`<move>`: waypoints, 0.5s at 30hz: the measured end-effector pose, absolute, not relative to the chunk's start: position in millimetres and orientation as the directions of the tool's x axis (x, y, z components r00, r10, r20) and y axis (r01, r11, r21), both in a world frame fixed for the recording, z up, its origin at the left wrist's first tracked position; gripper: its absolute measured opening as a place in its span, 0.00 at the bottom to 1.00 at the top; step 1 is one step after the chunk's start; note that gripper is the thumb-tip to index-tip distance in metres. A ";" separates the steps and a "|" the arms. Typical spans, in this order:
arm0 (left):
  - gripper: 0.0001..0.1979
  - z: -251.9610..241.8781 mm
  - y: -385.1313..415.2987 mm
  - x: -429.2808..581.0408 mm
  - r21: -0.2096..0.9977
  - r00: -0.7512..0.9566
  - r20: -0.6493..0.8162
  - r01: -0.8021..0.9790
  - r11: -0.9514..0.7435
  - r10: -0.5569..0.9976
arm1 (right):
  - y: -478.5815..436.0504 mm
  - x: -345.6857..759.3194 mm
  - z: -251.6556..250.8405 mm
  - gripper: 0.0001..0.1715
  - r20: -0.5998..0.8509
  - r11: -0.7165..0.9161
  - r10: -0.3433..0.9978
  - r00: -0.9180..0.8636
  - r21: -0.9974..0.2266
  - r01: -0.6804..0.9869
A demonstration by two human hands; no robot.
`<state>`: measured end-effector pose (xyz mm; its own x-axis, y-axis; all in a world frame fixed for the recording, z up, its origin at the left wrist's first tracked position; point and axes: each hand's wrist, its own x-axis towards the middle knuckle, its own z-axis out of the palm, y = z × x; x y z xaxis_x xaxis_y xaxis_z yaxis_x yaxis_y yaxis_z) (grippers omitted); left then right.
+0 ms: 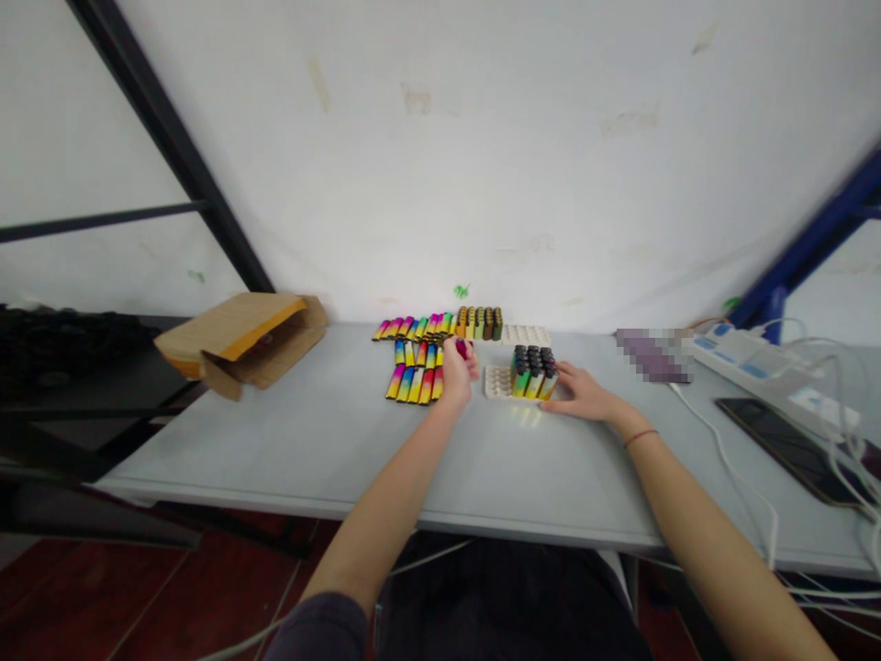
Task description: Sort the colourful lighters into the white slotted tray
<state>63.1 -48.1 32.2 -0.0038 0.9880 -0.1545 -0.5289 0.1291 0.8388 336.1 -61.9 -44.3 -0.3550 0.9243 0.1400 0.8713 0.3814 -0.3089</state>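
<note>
My left hand [457, 371] is closed round a lighter whose magenta end [461, 347] shows at the fingers; the rest of it is hidden. Beside it lie rows of bright, multicoloured lighters [416, 384], flat on the table. To its right is a white tray [496, 382] with round holes. Several lighters with black tops [532, 372] stand upright at the tray's right end. My right hand [582, 393] rests against that end, thumb and fingers spread apart. Behind, a second white tray [527, 334] has upright lighters with brownish-gold tops [480, 322] at its left.
An opened cardboard box [238, 335] lies on the left of the grey table [330, 450]. On the right are a black phone [785, 445], a white power strip [771, 372] with cables, and a blurred purple item [652, 354]. A white wall rises behind the table.
</note>
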 end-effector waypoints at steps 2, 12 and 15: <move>0.27 31.6 -49.4 63.6 0.830 -0.011 -0.156 -0.544 0.125 0.988 | -61.7 336.6 -45.0 0.56 0.141 0.384 0.923 -0.357 -0.310 0.870; 0.25 39.9 -53.9 64.3 0.774 0.043 -0.243 -0.593 0.221 0.969 | -59.3 337.7 -47.1 0.57 0.147 0.399 0.917 -0.372 -0.297 0.867; 0.25 41.3 -54.8 64.5 0.750 0.058 -0.247 -0.621 0.229 0.967 | -59.4 337.8 -47.3 0.55 0.156 0.405 0.914 -0.374 -0.295 0.866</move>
<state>64.5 -54.8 41.3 0.0579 0.9672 -0.2472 -0.6209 0.2288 0.7498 337.8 -59.4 -47.3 -0.3744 0.9141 0.1558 0.8656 0.4048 -0.2948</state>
